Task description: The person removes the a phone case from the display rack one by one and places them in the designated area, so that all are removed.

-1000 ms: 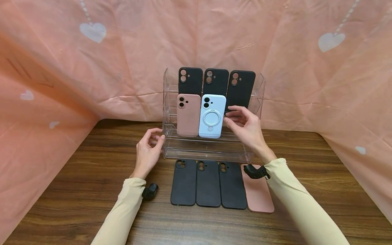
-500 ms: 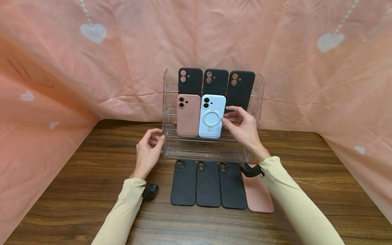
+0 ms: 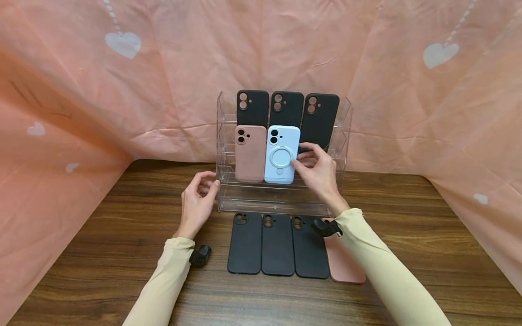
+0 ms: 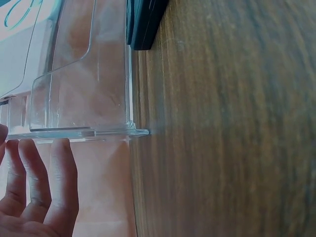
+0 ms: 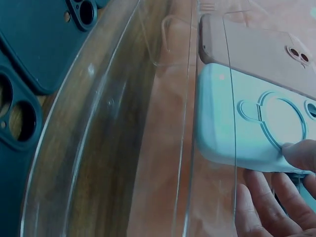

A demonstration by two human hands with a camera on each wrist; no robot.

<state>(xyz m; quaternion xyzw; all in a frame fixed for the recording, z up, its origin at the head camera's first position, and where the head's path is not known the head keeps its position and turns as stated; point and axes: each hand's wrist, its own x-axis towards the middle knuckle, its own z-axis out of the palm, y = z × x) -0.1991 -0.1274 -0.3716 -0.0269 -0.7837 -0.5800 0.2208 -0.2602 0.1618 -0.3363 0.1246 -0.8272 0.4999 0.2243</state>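
A pale blue phone case [image 3: 273,168] with a ring on its back stands in the clear tiered display stand [image 3: 244,206]. My right hand [image 3: 319,174] pinches its right edge. The thumb [image 5: 300,154] lies on the front face by the ring, while the other fingers [image 5: 266,202] are at the edge and partly behind it. A pink phone case [image 3: 250,156] stands just to its left. My left hand [image 3: 197,203] touches the stand's left side panel with its fingertips; in the left wrist view the fingers [image 4: 61,182] reach up to that panel.
Behind stand a left black case [image 3: 258,117], a middle black case [image 3: 293,117] and a right black case [image 3: 320,124]. In front, several black cases [image 3: 277,253] and one pink case [image 3: 346,262] lie in a row on the wooden table [image 3: 102,271]. Pink cloth [image 3: 183,68] surrounds the table.
My right hand has moved left along the pale blue case, and its thumb has come from the right edge onto the front face beside the ring. My left hand has stayed in place.
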